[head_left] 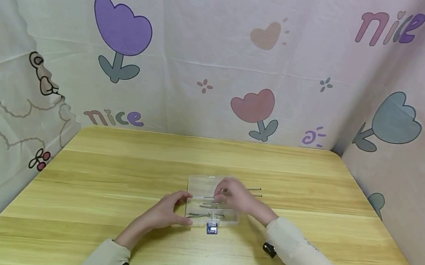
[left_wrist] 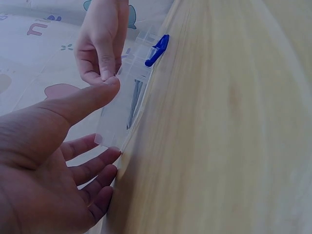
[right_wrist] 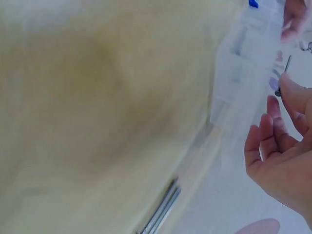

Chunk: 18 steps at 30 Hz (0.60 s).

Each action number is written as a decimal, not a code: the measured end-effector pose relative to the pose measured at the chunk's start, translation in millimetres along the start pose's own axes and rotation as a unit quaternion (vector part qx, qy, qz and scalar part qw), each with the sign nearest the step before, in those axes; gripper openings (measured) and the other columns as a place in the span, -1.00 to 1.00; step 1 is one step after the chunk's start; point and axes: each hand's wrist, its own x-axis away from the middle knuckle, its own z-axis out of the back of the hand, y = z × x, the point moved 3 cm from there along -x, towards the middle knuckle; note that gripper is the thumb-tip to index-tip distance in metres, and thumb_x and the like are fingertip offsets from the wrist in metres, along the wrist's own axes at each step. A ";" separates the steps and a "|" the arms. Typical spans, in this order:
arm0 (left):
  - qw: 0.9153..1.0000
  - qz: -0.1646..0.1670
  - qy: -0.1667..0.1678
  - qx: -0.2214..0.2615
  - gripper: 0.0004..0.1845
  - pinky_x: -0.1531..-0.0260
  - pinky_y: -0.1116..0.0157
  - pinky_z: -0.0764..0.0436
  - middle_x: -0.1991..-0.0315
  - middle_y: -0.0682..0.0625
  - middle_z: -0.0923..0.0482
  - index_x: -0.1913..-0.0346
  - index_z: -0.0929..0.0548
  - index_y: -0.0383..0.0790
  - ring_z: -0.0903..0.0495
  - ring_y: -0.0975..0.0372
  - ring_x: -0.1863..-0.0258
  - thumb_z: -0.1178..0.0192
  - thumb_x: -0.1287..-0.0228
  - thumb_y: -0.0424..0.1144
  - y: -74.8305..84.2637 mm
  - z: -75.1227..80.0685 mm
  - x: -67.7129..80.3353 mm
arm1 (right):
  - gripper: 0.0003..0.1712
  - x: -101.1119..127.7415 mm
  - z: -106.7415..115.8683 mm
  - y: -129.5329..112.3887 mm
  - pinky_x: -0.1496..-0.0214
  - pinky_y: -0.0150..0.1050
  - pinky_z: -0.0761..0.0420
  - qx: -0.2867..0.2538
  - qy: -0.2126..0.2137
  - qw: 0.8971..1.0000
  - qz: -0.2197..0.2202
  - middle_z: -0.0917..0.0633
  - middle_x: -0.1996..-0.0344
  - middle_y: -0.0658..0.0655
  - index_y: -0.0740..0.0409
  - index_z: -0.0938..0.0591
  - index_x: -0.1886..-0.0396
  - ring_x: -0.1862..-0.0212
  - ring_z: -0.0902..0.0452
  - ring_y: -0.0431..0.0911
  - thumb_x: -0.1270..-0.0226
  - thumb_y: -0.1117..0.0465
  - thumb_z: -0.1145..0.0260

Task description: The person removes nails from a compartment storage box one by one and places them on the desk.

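Evidently midway: a nail [right_wrist: 287, 65] in my pinch, the clear box [head_left: 234, 219] open

The fingers of my right hand [head_left: 234, 194] hold that nail in a narrow pinch over the back of the box. The fingers of my left hand [head_left: 163, 212] are spread wide at the box's left end, thumb by the front edge, steadying it, I judge. Right of that thumb sits the blue latch [head_left: 212, 228]; just beyond my left fingertips the lid [head_left: 200, 185] lies open. Between my hands, some boxed nails [head_left: 198, 215] rest in the compartments. Outward from my right fingers, loose nails [right_wrist: 158, 208] lie on the surface [head_left: 110, 173], how many I cannot tell.

So I judge the work part done: several nails are inside, while the pinched one, the loose ones and the unclosed lid remain.
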 end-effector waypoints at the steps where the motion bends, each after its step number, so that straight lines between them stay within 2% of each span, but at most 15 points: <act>1: 1.000 0.000 0.000 0.000 -0.26 -0.10 -0.05 -0.37 -0.06 -0.12 -0.45 -0.22 -0.46 -0.25 -0.38 0.02 -0.05 -0.54 0.07 -0.19 0.0 0.0 0.1 | -0.96 -0.1 2.2 0.7 0.15 -0.26 -0.51 -0.007 0.001 1.000 -0.007 -0.65 0.39 -0.01 0.23 -0.67 0.40 0.26 -0.50 -0.14 -0.22 0.34 -0.38; 6: 1.000 0.006 0.002 -0.001 -0.26 -0.11 -0.07 -0.35 -0.06 -0.11 -0.45 -0.22 -0.47 -0.23 -0.37 0.02 -0.06 -0.54 0.07 -0.18 -0.1 0.1 0.6 | -0.95 1.1 10.4 4.9 0.26 -0.34 -0.55 -0.038 -0.004 0.999 -0.032 -0.66 0.39 0.05 0.33 -0.66 0.29 0.32 -0.51 -0.17 -0.28 0.40 -0.31; 11: 1.000 0.007 0.001 0.001 -0.25 -0.13 -0.09 -0.35 -0.10 -0.13 -0.44 -0.23 -0.46 -0.23 -0.38 0.00 -0.09 -0.54 0.06 -0.17 0.1 -0.1 1.6 | -0.84 5.0 17.8 8.7 0.17 -0.32 -0.57 -0.007 0.003 1.000 -0.017 -0.71 0.26 0.15 0.35 -0.68 0.17 0.23 -0.57 -0.10 -0.27 0.45 -0.28; 18: 1.000 0.004 0.001 -0.002 -0.25 -0.14 -0.08 -0.36 -0.12 -0.14 -0.44 -0.23 -0.46 -0.25 -0.38 -0.02 -0.11 -0.54 0.06 -0.17 0.0 -0.3 1.3 | -0.87 11.8 34.7 17.6 0.16 -0.25 -0.58 0.023 0.017 1.000 0.003 -0.70 0.30 0.10 0.31 -0.72 0.24 0.23 -0.57 -0.07 -0.26 0.46 -0.29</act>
